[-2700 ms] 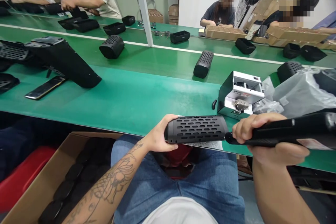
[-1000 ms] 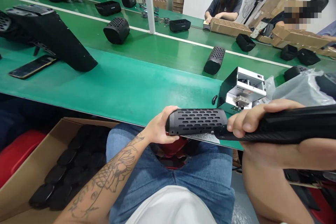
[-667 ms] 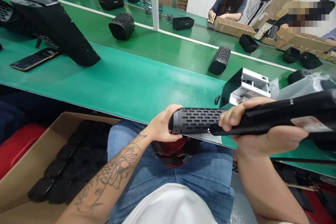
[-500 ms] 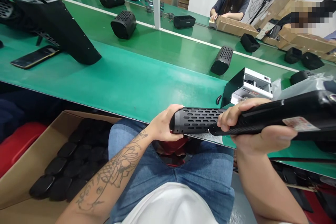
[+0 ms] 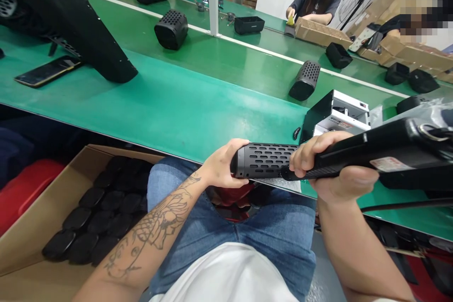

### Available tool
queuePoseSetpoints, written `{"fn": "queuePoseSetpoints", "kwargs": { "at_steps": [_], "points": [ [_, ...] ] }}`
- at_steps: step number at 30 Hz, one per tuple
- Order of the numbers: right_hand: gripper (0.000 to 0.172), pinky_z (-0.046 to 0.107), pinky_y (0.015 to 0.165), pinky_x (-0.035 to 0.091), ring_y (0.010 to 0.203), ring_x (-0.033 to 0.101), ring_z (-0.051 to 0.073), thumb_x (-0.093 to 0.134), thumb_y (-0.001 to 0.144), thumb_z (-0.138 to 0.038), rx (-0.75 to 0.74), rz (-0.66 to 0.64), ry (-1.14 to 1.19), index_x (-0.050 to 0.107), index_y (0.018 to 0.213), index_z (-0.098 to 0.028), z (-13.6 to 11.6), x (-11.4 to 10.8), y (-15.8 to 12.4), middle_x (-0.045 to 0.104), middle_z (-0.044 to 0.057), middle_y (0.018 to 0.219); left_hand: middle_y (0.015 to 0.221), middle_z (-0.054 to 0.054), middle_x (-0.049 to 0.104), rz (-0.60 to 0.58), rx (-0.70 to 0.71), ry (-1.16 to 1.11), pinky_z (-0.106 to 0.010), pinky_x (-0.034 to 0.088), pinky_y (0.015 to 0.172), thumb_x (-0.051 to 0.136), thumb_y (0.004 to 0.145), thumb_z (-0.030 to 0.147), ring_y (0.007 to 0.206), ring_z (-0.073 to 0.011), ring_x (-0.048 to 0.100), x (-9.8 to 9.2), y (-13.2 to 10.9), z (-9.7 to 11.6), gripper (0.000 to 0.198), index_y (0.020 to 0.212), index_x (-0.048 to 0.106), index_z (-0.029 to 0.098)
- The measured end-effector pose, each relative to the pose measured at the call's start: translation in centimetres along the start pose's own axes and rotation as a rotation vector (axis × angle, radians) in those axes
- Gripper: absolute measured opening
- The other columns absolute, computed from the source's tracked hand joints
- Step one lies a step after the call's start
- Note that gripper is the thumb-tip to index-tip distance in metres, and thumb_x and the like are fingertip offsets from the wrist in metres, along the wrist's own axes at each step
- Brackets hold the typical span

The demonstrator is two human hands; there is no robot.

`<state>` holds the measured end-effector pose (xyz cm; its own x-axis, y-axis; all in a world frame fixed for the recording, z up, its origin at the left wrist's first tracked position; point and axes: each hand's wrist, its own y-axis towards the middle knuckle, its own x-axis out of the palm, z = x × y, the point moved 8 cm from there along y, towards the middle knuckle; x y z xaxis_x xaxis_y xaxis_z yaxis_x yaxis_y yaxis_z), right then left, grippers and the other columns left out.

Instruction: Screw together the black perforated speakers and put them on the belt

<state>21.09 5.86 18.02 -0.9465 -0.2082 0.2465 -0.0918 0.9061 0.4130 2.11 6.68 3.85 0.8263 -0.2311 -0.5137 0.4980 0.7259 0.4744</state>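
Observation:
At the table's near edge, my left hand (image 5: 222, 165) is closed round the left end of a black speaker housing (image 5: 267, 156) with rows of slots. My right hand (image 5: 334, 165) is wrapped round a thick black electric screwdriver (image 5: 396, 144), with a metal ring and a cord at its far right end. The screwdriver's narrow tip meets the housing's near right side; the bit itself is too small to make out. My right fingers hide the housing's right end. Behind my right hand stands a screw feeder (image 5: 341, 111), a white and black box.
More speaker housings (image 5: 171, 29) stand on the green belt beyond the white line's near side. A tall black speaker part (image 5: 76, 28) leans over a phone (image 5: 49, 71) at left. A cardboard box (image 5: 21, 255) of black pieces sits low left. A co-worker (image 5: 313, 2) handles something across the line.
The screwdriver and my right hand have shifted slightly left and tilted a little. Housings on the belt have moved slightly right. My left hand keeps its hold.

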Motion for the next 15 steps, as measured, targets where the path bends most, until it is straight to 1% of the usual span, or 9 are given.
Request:
{"fn": "queuePoseSetpoints", "kwargs": {
  "at_steps": [3, 6, 8, 10, 12, 13, 14, 15],
  "points": [
    [0.041, 0.038, 0.042, 0.047, 0.039, 0.057, 0.02, 0.086, 0.067, -0.059, 0.005, 0.008, 0.003, 0.075, 0.081, -0.022, 0.2, 0.1, -0.1, 0.064, 0.001, 0.056, 0.148, -0.015, 0.051, -0.002, -0.001, 0.004, -0.05, 0.05, 0.112, 0.087, 0.064, 0.031, 0.131, -0.0359, 0.06, 0.1, 0.0, -0.1, 0.108, 0.156, 0.03, 0.026],
    [0.044, 0.038, 0.044, 0.05, 0.041, 0.059, 0.021, 0.086, 0.068, -0.059, 0.005, 0.022, -0.023, 0.075, 0.085, -0.02, 0.2, 0.3, -0.3, 0.065, 0.002, 0.059, 0.149, -0.016, 0.05, 0.002, 0.016, 0.012, -0.051, 0.051, 0.112, 0.087, 0.064, 0.03, 0.133, -0.0366, 0.059, 0.1, -0.1, -0.1, 0.11, 0.157, 0.028, 0.027],
    [0.049, 0.039, 0.043, 0.051, 0.042, 0.06, 0.021, 0.086, 0.067, -0.063, -0.022, 0.022, -0.035, 0.076, 0.088, -0.02, -0.5, 0.3, -0.4, 0.066, 0.002, 0.058, 0.149, -0.017, 0.05, 0.013, 0.042, 0.018, -0.052, 0.051, 0.111, 0.086, 0.065, 0.031, 0.133, -0.0366, 0.058, 0.1, -0.1, 0.1, 0.11, 0.157, 0.027, 0.026],
    [0.053, 0.039, 0.04, 0.05, 0.039, 0.058, 0.021, 0.081, 0.07, -0.07, -0.079, 0.044, -0.041, 0.077, 0.086, -0.02, -1.9, -0.3, -0.2, 0.064, 0.002, 0.055, 0.148, -0.017, 0.051, 0.024, 0.067, 0.028, -0.052, 0.052, 0.11, 0.086, 0.065, 0.031, 0.132, -0.0362, 0.059, 0.0, 0.0, 0.4, 0.11, 0.157, 0.027, 0.025],
    [0.056, 0.041, 0.039, 0.05, 0.036, 0.057, 0.023, 0.074, 0.073, -0.075, -0.134, 0.091, -0.084, 0.076, 0.083, -0.02, -3.7, -1.9, 0.6, 0.063, 0.002, 0.051, 0.147, -0.017, 0.052, 0.028, 0.079, 0.04, -0.052, 0.053, 0.109, 0.085, 0.065, 0.031, 0.13, -0.0356, 0.06, -0.1, 0.1, 0.5, 0.109, 0.157, 0.027, 0.025],
    [0.057, 0.042, 0.038, 0.05, 0.035, 0.056, 0.023, 0.07, 0.074, -0.078, -0.173, 0.152, -0.124, 0.074, 0.081, -0.021, -4.6, -3.2, 1.2, 0.061, 0.001, 0.049, 0.147, -0.017, 0.052, 0.027, 0.079, 0.046, -0.052, 0.053, 0.108, 0.085, 0.066, 0.031, 0.13, -0.0354, 0.06, -0.1, 0.1, 0.6, 0.108, 0.157, 0.027, 0.025],
    [0.058, 0.042, 0.038, 0.05, 0.036, 0.056, 0.024, 0.068, 0.074, -0.079, -0.204, 0.245, -0.176, 0.071, 0.079, -0.021, -5.4, -4.9, 1.7, 0.059, 0.001, 0.048, 0.147, -0.017, 0.052, 0.026, 0.078, 0.051, -0.052, 0.053, 0.108, 0.084, 0.066, 0.03, 0.13, -0.0353, 0.06, -0.1, 0.2, 0.6, 0.108, 0.157, 0.027, 0.025],
    [0.058, 0.041, 0.039, 0.05, 0.036, 0.056, 0.023, 0.066, 0.074, -0.08, -0.245, 0.39, -0.239, 0.068, 0.077, -0.022, -6.1, -7.0, 2.2, 0.056, -0.001, 0.046, 0.147, -0.017, 0.052, 0.024, 0.079, 0.054, -0.052, 0.053, 0.108, 0.084, 0.066, 0.03, 0.13, -0.0352, 0.06, -0.1, 0.2, 0.7, 0.108, 0.157, 0.027, 0.025]
  ]
}}
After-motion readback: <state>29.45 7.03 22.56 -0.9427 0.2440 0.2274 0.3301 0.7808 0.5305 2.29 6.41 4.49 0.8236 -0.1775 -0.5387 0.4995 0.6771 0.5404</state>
